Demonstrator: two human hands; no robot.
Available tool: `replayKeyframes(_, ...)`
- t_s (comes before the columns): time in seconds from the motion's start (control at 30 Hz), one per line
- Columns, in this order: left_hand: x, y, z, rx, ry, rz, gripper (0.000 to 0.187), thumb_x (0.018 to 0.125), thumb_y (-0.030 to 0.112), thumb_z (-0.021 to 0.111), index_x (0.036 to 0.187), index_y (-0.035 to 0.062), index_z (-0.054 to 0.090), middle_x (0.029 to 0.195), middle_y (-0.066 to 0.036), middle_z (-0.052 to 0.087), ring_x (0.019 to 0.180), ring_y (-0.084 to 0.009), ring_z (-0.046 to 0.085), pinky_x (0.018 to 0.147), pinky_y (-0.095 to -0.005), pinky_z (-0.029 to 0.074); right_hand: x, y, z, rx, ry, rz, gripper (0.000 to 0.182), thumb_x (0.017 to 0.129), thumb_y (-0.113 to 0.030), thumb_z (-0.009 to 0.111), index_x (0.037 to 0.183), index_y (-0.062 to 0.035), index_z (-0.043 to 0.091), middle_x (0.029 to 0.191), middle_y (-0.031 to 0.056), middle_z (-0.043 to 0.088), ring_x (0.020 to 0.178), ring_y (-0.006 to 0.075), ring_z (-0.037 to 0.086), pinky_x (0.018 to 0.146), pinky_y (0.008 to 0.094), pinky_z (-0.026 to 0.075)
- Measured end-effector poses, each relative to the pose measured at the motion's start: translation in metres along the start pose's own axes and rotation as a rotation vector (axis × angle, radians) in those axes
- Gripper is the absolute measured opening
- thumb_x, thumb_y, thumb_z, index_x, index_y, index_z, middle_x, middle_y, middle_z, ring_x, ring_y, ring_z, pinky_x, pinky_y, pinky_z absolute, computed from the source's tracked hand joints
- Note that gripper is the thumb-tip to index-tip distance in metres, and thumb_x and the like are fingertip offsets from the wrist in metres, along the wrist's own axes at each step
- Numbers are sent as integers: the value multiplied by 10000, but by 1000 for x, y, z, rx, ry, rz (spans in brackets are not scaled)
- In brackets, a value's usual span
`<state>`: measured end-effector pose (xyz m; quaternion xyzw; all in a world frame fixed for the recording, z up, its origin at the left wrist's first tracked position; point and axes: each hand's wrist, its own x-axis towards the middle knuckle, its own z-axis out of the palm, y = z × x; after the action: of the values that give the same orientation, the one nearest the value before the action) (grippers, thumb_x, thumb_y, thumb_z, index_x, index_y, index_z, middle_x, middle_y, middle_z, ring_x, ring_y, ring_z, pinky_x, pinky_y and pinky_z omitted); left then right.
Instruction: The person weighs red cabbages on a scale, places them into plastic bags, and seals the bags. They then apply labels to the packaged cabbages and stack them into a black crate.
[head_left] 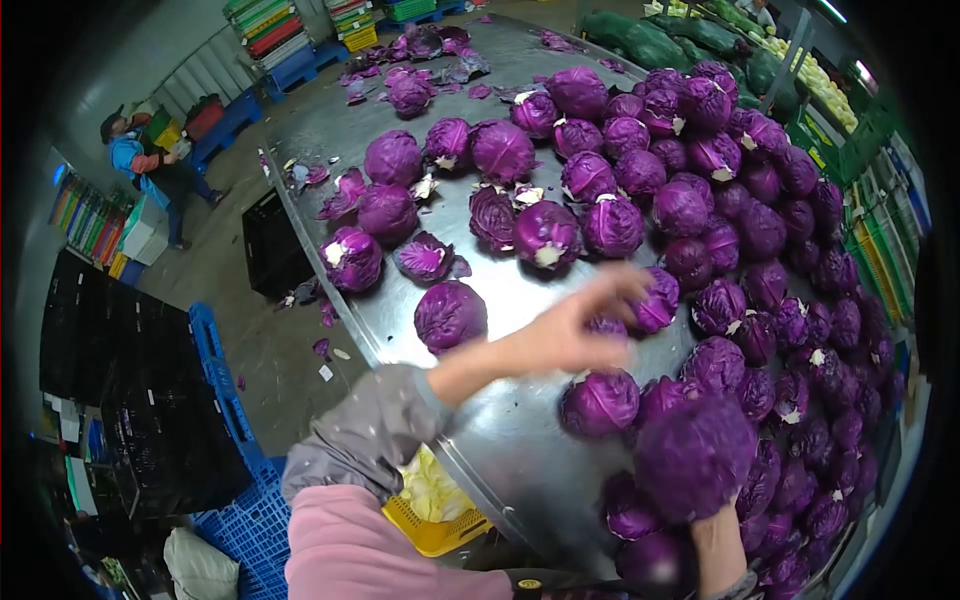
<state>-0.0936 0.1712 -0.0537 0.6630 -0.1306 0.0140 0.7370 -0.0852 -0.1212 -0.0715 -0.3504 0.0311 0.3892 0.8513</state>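
Note:
My left hand (pixel 580 330) reaches across the metal table with its fingers stretched out and apart, a little blurred by motion, and nothing in it. Close to its fingertips lies a red cabbage (pixel 657 302), and another red cabbage (pixel 600 402) rests just below the hand. Low in the view, my right hand (pixel 715 532) holds a large red cabbage (pixel 695 455); only the wrist and part of the hand show, as the cabbage hides the fingers. A single red cabbage (pixel 450 316) sits left of my left hand.
A big heap of red cabbages (pixel 770 220) covers the right side of the metal table (pixel 400 290). Loose leaves (pixel 440 60) lie at the far end. Below the near edge stands a yellow basket (pixel 440 530) with pale leaves. A person (pixel 150 160) is at the left beside crates.

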Motion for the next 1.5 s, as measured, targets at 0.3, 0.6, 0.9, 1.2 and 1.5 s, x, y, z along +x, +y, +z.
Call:
replayKeyframes(0.3, 84, -91, -245, 1026, 971, -306, 797, 615, 182, 741, 1287, 74, 325, 1239, -232, 394, 1115, -366, 435, 915, -434, 381, -34, -37, -62, -68, 107, -136, 873, 728, -642, 478, 1344, -65, 253, 1337, 126, 352, 1234, 285, 332, 1036, 434, 267)
replayKeyframes(0.6, 167, -82, -247, 1930, 241, -622, 996, 532, 92, 770, 1338, 336, 240, 1361, -81, 278, 1215, -354, 325, 880, -617, 345, -39, -49, -96, -94, 177, -168, 825, 759, -614, 442, 1340, -55, 262, 1339, 118, 352, 1233, 277, 332, 1039, 423, 258)
replayKeyframes(0.9, 180, -77, -230, 1919, 292, -919, 847, 497, 296, 798, 1237, 309, 387, 1201, -89, 346, 1120, -381, 347, 735, -546, 468, -52, -49, -116, -73, 182, -209, 779, 790, -586, 405, 1335, -46, 270, 1342, 111, 353, 1232, 270, 333, 1041, 413, 249)
replayKeyframes(1.2, 95, -105, -256, 605, 866, -548, 876, 580, 357, 755, 1321, 170, 327, 1354, -166, 301, 1143, -438, 373, 816, -578, 398, -83, -50, -120, -87, 104, -279, 736, 821, -558, 369, 1331, -36, 278, 1345, 103, 353, 1231, 262, 334, 1044, 402, 240)
replayKeyframes(1.5, 28, -42, -151, -673, 774, -208, 745, 671, 480, 677, 1259, 168, 343, 1262, -118, 396, 1139, -329, 399, 890, -526, 365, -136, -38, -97, -2, 56, -289, 691, 814, -558, 391, 1326, -100, 314, 1328, 103, 370, 1220, 299, 343, 1003, 459, 308)
